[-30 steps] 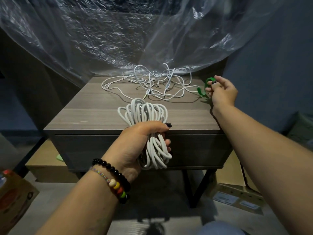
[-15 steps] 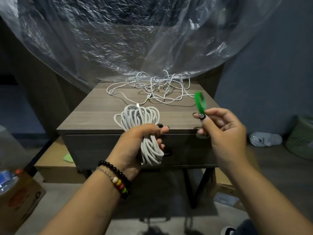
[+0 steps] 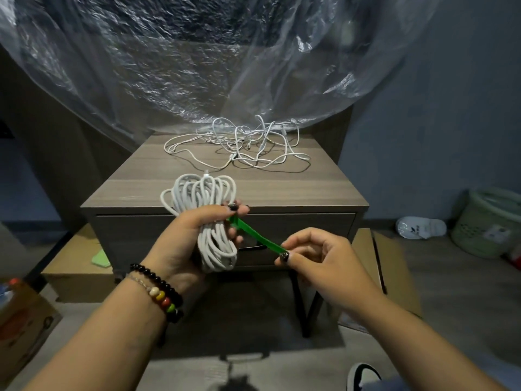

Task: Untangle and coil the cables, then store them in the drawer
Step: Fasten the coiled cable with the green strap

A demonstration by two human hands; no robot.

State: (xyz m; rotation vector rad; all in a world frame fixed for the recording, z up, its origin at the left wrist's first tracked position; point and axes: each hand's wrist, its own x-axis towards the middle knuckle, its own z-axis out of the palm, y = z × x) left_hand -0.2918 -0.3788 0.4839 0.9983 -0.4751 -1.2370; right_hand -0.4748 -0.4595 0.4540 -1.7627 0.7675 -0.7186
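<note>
The scene was dimly lit, with a cool bluish cast over the wall [image 3: 439, 114]. The brightest highlights were caught on the crinkled plastic sheet [image 3: 197, 69] above the desk [image 3: 282, 190], where scattered glare was seen. Soft shadows were thrown beneath the desk and onto the floor [image 3: 248, 320] in front of it. The desk top was rendered fairly sharp, while slight blur was noted on the forearms nearer the camera. Wide-angle distortion was evident: lines away from the desk were bowed, and the corners were darkened and softened.
</note>
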